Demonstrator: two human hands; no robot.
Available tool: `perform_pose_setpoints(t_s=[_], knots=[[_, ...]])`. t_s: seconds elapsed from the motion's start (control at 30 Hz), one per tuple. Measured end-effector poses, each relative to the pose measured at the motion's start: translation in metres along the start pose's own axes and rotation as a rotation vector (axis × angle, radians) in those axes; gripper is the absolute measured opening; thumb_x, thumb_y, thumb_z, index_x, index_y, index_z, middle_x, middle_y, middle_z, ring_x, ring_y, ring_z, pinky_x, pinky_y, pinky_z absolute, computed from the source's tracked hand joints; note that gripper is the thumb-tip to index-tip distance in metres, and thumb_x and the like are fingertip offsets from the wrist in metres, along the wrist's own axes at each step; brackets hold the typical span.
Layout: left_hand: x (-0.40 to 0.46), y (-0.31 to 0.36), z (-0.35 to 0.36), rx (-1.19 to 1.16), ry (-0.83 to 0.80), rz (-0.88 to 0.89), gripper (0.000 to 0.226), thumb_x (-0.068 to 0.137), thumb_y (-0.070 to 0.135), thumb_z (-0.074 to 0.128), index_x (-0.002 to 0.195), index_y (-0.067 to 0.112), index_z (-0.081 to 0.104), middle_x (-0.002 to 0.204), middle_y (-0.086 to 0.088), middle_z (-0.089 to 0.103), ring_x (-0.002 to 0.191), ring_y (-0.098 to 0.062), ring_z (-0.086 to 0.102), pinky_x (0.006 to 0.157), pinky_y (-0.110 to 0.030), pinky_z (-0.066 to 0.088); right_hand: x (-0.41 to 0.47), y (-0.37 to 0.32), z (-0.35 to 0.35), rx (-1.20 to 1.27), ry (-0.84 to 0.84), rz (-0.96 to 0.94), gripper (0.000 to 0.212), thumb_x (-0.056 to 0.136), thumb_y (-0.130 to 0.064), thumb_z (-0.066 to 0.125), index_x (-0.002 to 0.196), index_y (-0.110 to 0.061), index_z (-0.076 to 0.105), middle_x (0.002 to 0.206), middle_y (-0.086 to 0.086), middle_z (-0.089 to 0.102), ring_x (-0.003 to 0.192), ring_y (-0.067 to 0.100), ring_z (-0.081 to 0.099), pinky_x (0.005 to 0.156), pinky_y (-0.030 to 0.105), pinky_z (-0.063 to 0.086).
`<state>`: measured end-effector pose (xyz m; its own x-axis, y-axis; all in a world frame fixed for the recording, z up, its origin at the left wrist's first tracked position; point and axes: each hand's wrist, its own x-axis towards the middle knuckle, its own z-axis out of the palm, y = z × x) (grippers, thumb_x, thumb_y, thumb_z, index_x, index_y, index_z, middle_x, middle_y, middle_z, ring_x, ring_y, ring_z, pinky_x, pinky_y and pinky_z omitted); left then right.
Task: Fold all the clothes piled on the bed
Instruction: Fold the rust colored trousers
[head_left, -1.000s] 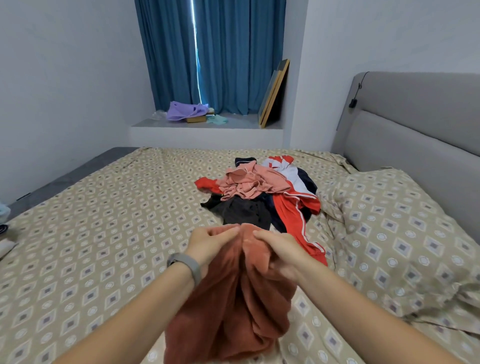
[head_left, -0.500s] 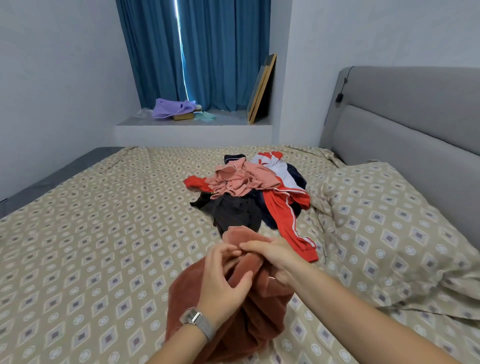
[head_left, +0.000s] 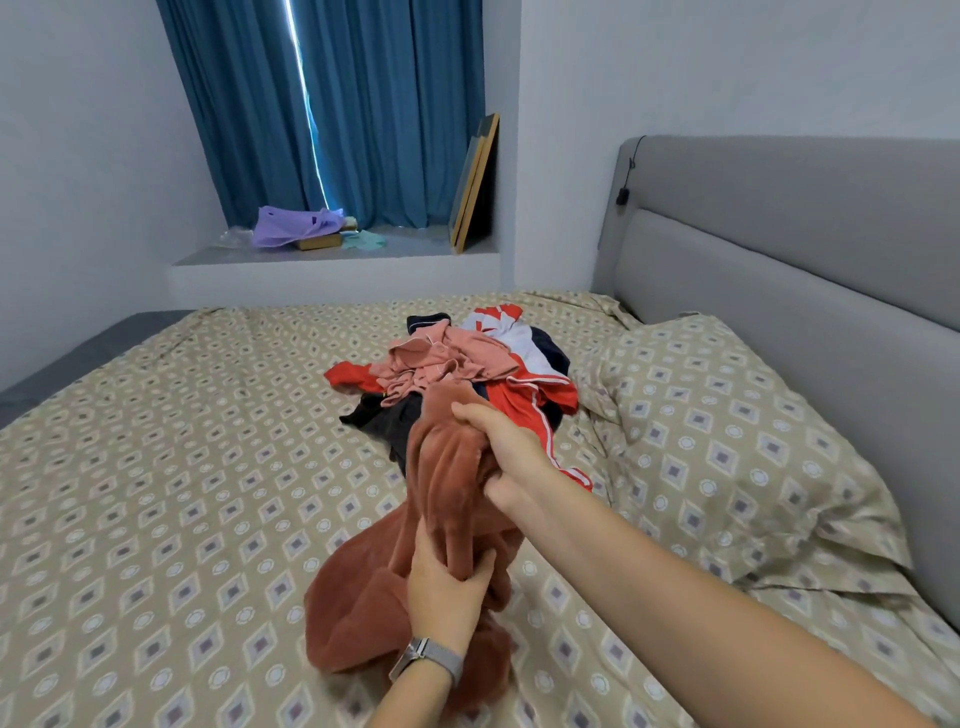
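two hands hold one rust fleece garment (head_left: 447, 499) above the bed (head_left: 156, 493), at about 6 o'clock in the view. right hand (head_left: 501, 447) grips the upper end of the garment, fingers curled over the bunched cloth and thumb tucked beneath, its forearm running in from 4 o'clock. left hand (head_left: 447, 587) grips the same garment lower down, toward 6 o'clock, thumb and fingers closed round a fold; a grey watch (head_left: 428, 657) sits on that wrist. the rest of the garment hangs and pools in a crumpled heap on the patterned sheet under the left hand. the pile (head_left: 457, 374) of unfolded clothes lies on the bed just beyond the right hand, toward 12 o'clock: a pink piece on top, a red, white and navy jacket on its 3 o'clock side, a dark piece at its 7 o'clock edge, partly hidden by the raised fleece. a pillow (head_left: 727, 452) in the same pattern lies at 3 o'clock against a grey headboard (head_left: 805, 249). at 11 o'clock blue curtains (head_left: 337, 104) hang over a ledge bearing a purple bag (head_left: 291, 234), with a frame (head_left: 475, 182) leaning at the ledge's 3 o'clock end.
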<state>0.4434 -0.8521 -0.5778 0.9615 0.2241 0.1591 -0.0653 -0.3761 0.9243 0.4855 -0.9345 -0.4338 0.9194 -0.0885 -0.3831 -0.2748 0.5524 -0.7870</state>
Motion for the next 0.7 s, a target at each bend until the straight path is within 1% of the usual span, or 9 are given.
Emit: perform_pose_setpoints(t_s=[0.03, 0.1, 0.2, 0.27, 0.33, 0.4, 0.53, 0.63, 0.7], knots=[[0.003, 0.000, -0.001, -0.021, 0.003, 0.017, 0.058, 0.065, 0.021, 0.086, 0.109, 0.032, 0.049, 0.085, 0.023, 0.064, 0.086, 0.000, 0.065, 0.065, -0.004, 0.043, -0.003, -0.003, 0.008, 0.020, -0.024, 0.006, 0.009, 0.074, -0.006, 0.078, 0.074, -0.003, 0.070, 0.073, 0.013, 0.070, 0.058, 0.022, 0.065, 0.068, 0.032, 0.055], [0.013, -0.002, -0.002, -0.047, 0.069, 0.016, 0.086, 0.053, 0.047, 0.088, 0.125, 0.026, 0.045, 0.111, 0.011, 0.065, 0.104, -0.010, 0.064, 0.084, -0.024, 0.051, -0.007, -0.004, 0.027, 0.075, -0.125, 0.017, 0.006, 0.076, -0.004, 0.076, 0.080, -0.004, 0.071, 0.083, 0.015, 0.068, 0.063, 0.022, 0.064, 0.069, 0.032, 0.053], [0.033, -0.003, -0.008, 0.140, 0.250, -0.110, 0.117, 0.053, 0.088, 0.047, 0.141, 0.013, 0.034, 0.142, -0.012, 0.044, 0.132, -0.029, 0.042, 0.107, -0.046, 0.036, -0.017, 0.009, 0.059, 0.147, -0.291, 0.026, 0.021, 0.080, -0.003, 0.072, 0.101, -0.007, 0.075, 0.105, 0.013, 0.071, 0.090, 0.024, 0.068, 0.095, 0.036, 0.052], [0.046, 0.003, -0.027, 0.160, 0.408, -0.195, 0.112, 0.058, 0.083, 0.036, 0.142, 0.010, 0.034, 0.144, -0.017, 0.040, 0.134, -0.035, 0.038, 0.109, -0.048, 0.033, -0.027, 0.014, 0.079, 0.201, -0.393, 0.017, 0.029, 0.084, -0.003, 0.068, 0.111, -0.010, 0.073, 0.121, 0.014, 0.067, 0.113, 0.028, 0.063, 0.107, 0.040, 0.043], [0.062, -0.006, -0.056, 0.128, 0.548, -0.185, 0.087, 0.065, 0.057, 0.064, 0.135, 0.012, 0.041, 0.133, -0.018, 0.051, 0.124, -0.038, 0.046, 0.103, -0.047, 0.039, -0.030, 0.009, 0.088, 0.240, -0.463, 0.009, 0.030, 0.087, -0.006, 0.065, 0.117, -0.009, 0.069, 0.124, 0.016, 0.065, 0.116, 0.030, 0.061, 0.107, 0.042, 0.043], [0.075, -0.024, -0.091, 0.197, 0.519, -0.109, 0.058, 0.072, 0.030, 0.073, 0.123, 0.019, 0.048, 0.111, -0.015, 0.063, 0.110, -0.038, 0.053, 0.090, -0.046, 0.046, -0.027, -0.003, 0.085, 0.260, -0.470, 0.012, 0.022, 0.091, -0.009, 0.061, 0.112, -0.010, 0.067, 0.111, 0.016, 0.068, 0.101, 0.029, 0.064, 0.102, 0.044, 0.047], [0.106, -0.050, -0.146, 0.354, 0.193, 0.025, 0.035, 0.081, 0.020, 0.061, 0.112, 0.035, 0.056, 0.088, 0.001, 0.068, 0.083, -0.028, 0.064, 0.065, -0.034, 0.050, 0.007, -0.014, 0.051, 0.279, -0.327, -0.082, 0.018, 0.090, -0.014, 0.064, 0.107, -0.012, 0.066, 0.096, 0.013, 0.070, 0.082, 0.026, 0.067, 0.089, 0.042, 0.052], [0.117, -0.052, -0.162, 0.419, 0.027, 0.132, 0.028, 0.083, 0.032, 0.057, 0.108, 0.043, 0.056, 0.089, 0.013, 0.069, 0.082, -0.015, 0.066, 0.066, -0.034, 0.053, 0.030, -0.006, 0.014, 0.303, -0.185, -0.123, 0.022, 0.093, -0.014, 0.057, 0.114, -0.011, 0.061, 0.083, 0.009, 0.072, 0.068, 0.021, 0.069, 0.064, 0.031, 0.058], [0.112, -0.056, -0.157, 0.522, 0.045, 0.224, 0.034, 0.078, 0.038, 0.054, 0.112, 0.040, 0.059, 0.094, 0.011, 0.069, 0.087, -0.016, 0.065, 0.074, -0.035, 0.052, 0.040, 0.002, -0.009, 0.341, -0.133, -0.119, 0.021, 0.094, -0.017, 0.053, 0.112, -0.010, 0.062, 0.077, 0.008, 0.072, 0.063, 0.019, 0.070, 0.055, 0.028, 0.058]])
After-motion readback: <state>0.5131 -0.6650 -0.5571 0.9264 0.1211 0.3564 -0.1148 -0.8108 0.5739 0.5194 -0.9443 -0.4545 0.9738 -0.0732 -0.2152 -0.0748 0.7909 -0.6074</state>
